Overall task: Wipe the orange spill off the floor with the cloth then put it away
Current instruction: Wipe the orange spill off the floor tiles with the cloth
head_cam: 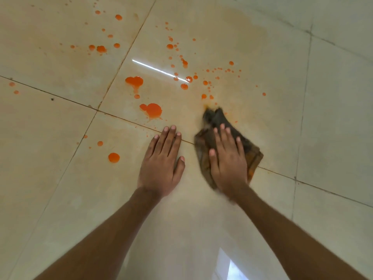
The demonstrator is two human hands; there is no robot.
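We had both hands down on the tiled floor (282, 122). Our left hand (161, 164) lay flat just left of the frame's centre, fingers straight and close together, thumb out to the right, palm on bare tile and holding nothing. Its fingertips reached a dark grout line (60, 98) that ran diagonally from the left edge toward the lower right. Our right hand (228, 164), just beside it on the right, was flat as well, fingers straight, pressing down on the cloth (217, 118) rather than curling round it. The cloth was a dark brownish rag, crumpled and stained orange along its edges. It lay on the floor under that hand, right of centre, with its far tip poking out past the fingertips toward the top of the frame and one corner showing to the right of the hand. The orange spill (153, 110) was scattered over the upper left and upper middle: two larger puddles above the left hand, a round blob to the left of that hand, and many small drops (the nearest just past the cloth's far tip). A pale orange smear (242, 23) tinted the tile at upper centre-right. A bright streak of reflected light (159, 70) crossed the drops in the middle, and a pale reflection (230, 267) showed at the bottom edge.
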